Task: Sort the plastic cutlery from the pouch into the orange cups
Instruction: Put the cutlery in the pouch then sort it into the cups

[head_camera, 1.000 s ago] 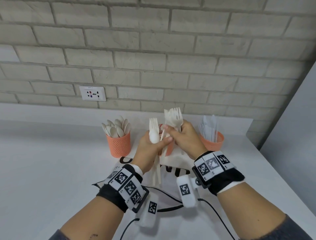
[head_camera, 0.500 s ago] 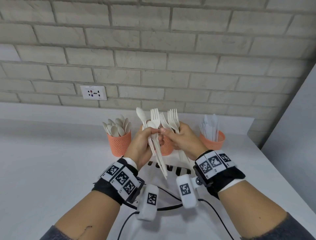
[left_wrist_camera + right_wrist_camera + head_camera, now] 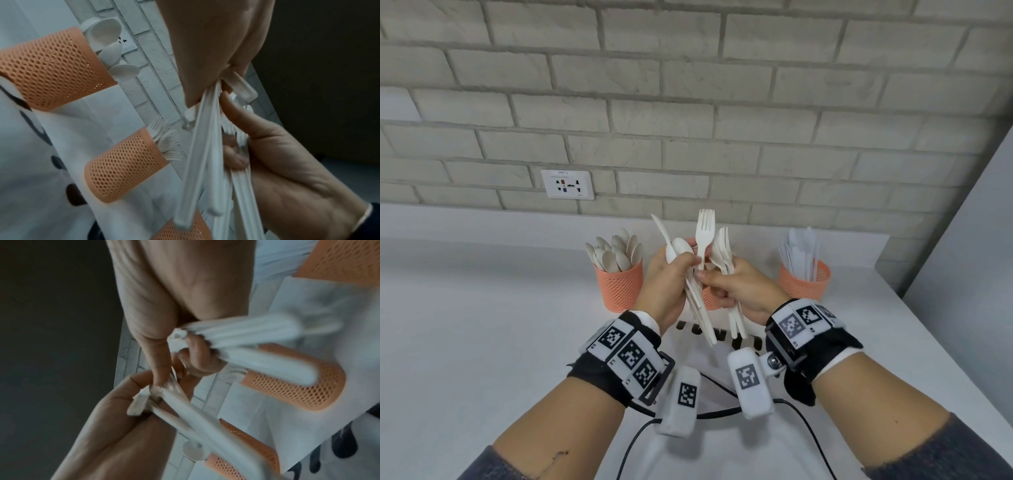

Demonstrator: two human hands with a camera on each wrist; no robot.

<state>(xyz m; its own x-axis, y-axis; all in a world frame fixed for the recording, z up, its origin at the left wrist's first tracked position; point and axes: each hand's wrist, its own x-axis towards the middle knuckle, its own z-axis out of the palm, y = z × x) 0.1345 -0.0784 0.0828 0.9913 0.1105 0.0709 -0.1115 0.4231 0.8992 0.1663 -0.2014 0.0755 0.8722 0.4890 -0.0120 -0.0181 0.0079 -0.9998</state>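
My left hand grips a mixed bundle of white plastic cutlery: spoons, a knife and one upright fork. Close beside it, my right hand holds a bunch of forks, and its thumb reaches across to the left bundle. Both hands hover above the white pouch with black lettering. Behind stand three orange mesh cups: the left cup holds spoons, the middle cup holds forks, the right cup holds knives. In the head view the hands hide most of the middle cup.
The cups stand on a white counter against a brick wall with a socket plate. A grey panel borders the counter on the right. Black cables trail from my wrist units over the pouch.
My left hand has lifted its bundle up beside my right hand. One fork now sticks up higher between the two hands, and a knife and a spoon bowl show at the left.
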